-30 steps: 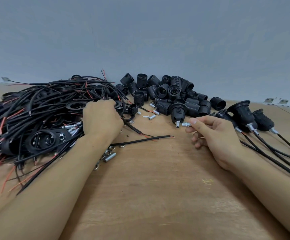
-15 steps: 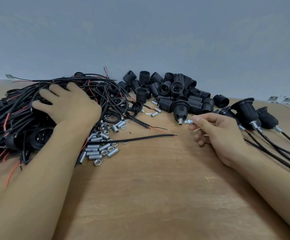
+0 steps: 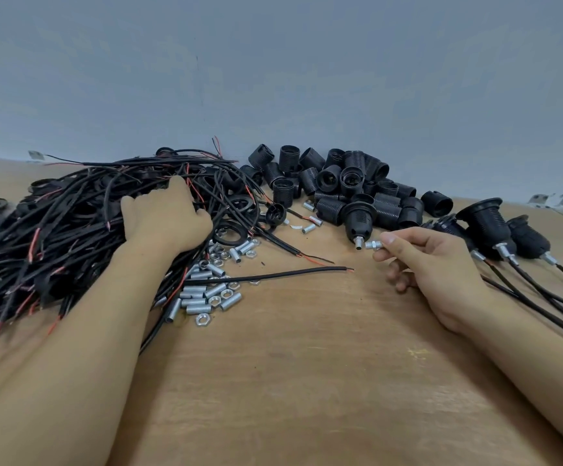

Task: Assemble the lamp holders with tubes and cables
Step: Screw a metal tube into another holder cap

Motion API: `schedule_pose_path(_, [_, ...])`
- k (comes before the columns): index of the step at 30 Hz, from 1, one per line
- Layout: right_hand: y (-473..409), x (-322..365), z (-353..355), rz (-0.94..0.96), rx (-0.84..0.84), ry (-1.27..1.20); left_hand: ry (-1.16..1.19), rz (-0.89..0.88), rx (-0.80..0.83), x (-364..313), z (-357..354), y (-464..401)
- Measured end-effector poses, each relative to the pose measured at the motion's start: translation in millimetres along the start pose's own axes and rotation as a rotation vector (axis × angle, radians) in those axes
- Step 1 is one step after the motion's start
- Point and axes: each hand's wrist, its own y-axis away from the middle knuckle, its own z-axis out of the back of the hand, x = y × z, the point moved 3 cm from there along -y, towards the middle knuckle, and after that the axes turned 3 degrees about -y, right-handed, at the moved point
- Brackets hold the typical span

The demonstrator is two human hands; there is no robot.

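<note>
Head view:

- Left hand (image 3: 165,215) is reaching into the heap of black cables (image 3: 71,237) on the left of the wooden table (image 3: 290,364); the fingers are bending down into the strands. Cannot tell whether they are gripping any one cable, since the fingertips are lying hidden among the wires.
- Right hand (image 3: 434,260) is pinching a small metal tube (image 3: 373,244) between thumb and forefinger, the other fingers curling under and resting on the table.
- The tube is pointing at, and sitting just beside, the metal stub of a black lamp holder (image 3: 360,218) that is standing tilted at the front of the holder pile (image 3: 347,186). Cannot tell whether tube and stub are touching.
- Loose tubes and nuts (image 3: 209,292) are lying scattered just right of the left forearm, at the edge of the cable heap.
- One single cable (image 3: 273,275) is lying apart from the heap, running across the loose metal parts toward the table's middle.
- Finished holders with cables (image 3: 495,230) are lying at the far right, behind the right wrist, their leads trailing toward the near right edge.
- No readable writing or brand marks are showing on any part.
</note>
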Motion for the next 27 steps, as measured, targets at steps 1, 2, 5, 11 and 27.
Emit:
schedule_pose_path(1, [-0.2, -0.2, -0.1, 0.002, 0.002, 0.003, 0.049, 0.002, -0.001, -0.1, 1.2, 0.9])
schedule_pose_path(2, [-0.4, -0.4, -0.1, 0.006, 0.004, 0.007, 0.104, -0.001, -0.007, -1.8, 2.2, 2.6])
schedule_pose_path(5, [-0.7, -0.6, -0.7, 0.012, 0.011, 0.026, 0.216, -0.056, -0.034, -15.3, 1.3, 11.9])
schedule_pose_path(11, [-2.5, -3.4, 1.1, 0.018, 0.007, 0.031, 0.1, -0.02, -0.038, -34.9, -7.1, 20.2])
schedule_pose_path(27, [-1.9, -3.3, 1.0, 0.012, 0.004, 0.0, -0.121, 0.326, 0.118, -10.3, 3.8, 18.1])
